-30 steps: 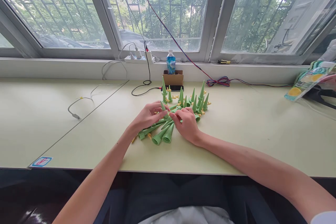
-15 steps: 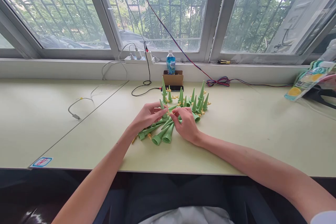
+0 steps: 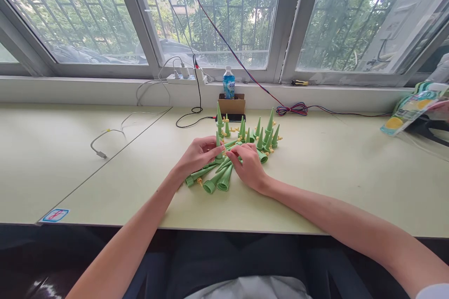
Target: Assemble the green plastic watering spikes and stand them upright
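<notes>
My left hand is closed on a green cone, which points upward between the fingers. Close on its right, my right hand pinches a small yellow piece at the side of that cone. Fingers hide most of the yellow piece. Under and in front of the hands, several green cones lie on their sides, among them one with its open end toward me. Behind and to the right, several upright green cones bear small yellow pieces.
At the back, a blue bottle stands in or behind a small cardboard box, with a dark phone before it. A white cable lies left, a bundled red-blue wire back right, plastic packages far right.
The cone in my left hand has tipped slightly to a more upright position. Both hands have otherwise hardly moved, and the cones on the table lie as before.
</notes>
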`<action>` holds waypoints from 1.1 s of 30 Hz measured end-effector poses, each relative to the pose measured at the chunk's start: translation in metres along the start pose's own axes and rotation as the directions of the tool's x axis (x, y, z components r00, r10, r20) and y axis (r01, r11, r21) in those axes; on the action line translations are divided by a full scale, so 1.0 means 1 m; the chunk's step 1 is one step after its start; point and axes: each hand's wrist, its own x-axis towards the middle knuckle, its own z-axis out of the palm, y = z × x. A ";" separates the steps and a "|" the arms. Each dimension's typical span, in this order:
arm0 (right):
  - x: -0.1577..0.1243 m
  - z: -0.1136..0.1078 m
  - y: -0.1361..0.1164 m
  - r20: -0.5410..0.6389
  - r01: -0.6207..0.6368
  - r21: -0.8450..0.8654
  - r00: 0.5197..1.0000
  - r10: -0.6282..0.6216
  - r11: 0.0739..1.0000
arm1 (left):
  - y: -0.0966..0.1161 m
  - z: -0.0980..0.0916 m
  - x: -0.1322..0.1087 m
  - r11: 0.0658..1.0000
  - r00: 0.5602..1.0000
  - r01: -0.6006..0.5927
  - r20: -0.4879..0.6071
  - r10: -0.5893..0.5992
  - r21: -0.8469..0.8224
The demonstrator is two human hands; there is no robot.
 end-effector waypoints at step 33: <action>0.001 0.000 -0.002 -0.023 0.034 0.078 0.999 -0.032 0.996 | -0.007 0.001 0.002 0.998 0.996 -0.034 -0.076 0.038 0.049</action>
